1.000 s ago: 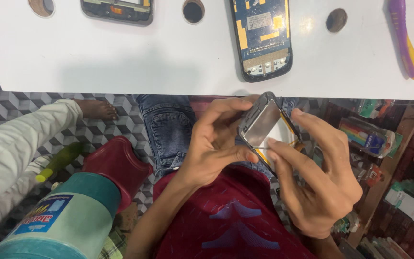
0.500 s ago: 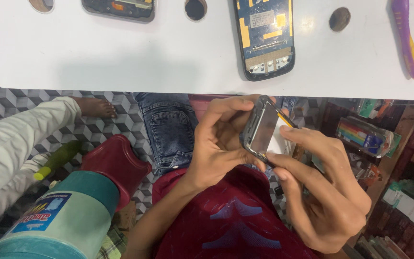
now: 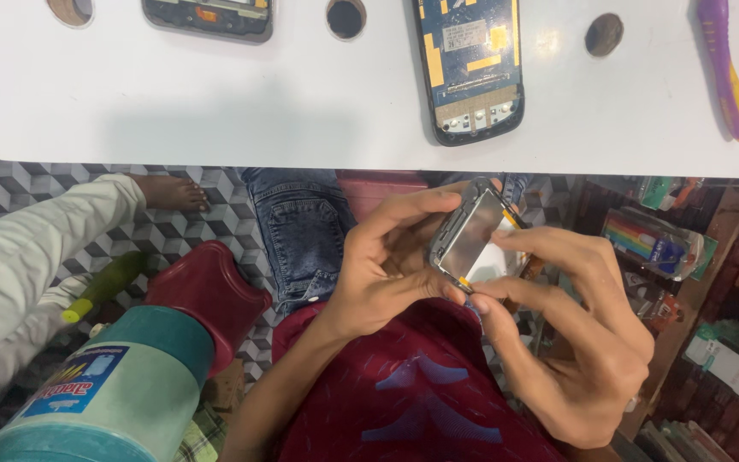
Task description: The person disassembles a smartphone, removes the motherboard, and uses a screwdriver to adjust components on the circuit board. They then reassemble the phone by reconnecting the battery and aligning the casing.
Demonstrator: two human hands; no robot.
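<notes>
Both hands, left (image 3: 387, 274) and right (image 3: 575, 342), keep a closed grip on the small phone frame (image 3: 468, 235), now tilted more edge-on than a second ago, below the counter (image 3: 215, 103), with an opened phone (image 3: 470, 68) lying beyond the grip

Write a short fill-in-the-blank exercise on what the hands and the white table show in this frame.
1. The left hand and the right hand together hold a small metal phone frame below the edge of the ____ table.
2. The opened blue phone body lies on the table, held by ____ hand.
3. The toothbrush at the table's right end is yellow and ____.

Missing words: white; neither; purple
</notes>
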